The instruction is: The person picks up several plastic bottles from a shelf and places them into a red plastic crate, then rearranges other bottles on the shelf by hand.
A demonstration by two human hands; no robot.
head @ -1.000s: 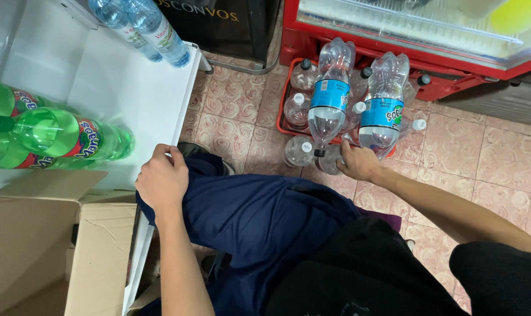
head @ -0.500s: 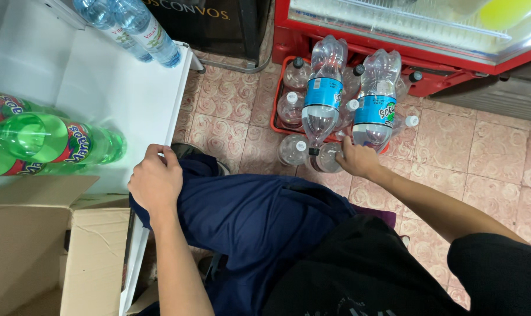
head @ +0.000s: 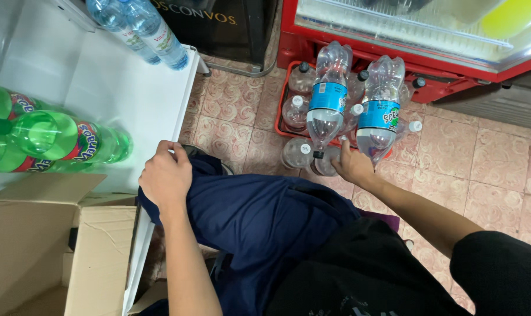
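Clear bottles (head: pixel 327 111) hung inverted from right hand (head: pixel 353 167) fingers (necks pinched), left hand (head: pixel 166 178) clutching knee (head: pixel 219 187)

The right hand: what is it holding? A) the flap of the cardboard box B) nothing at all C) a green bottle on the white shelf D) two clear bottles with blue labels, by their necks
D: the right hand grips the two clear bottles with blue labels, caps down, above the red crate, while the left hand rests on the knee.
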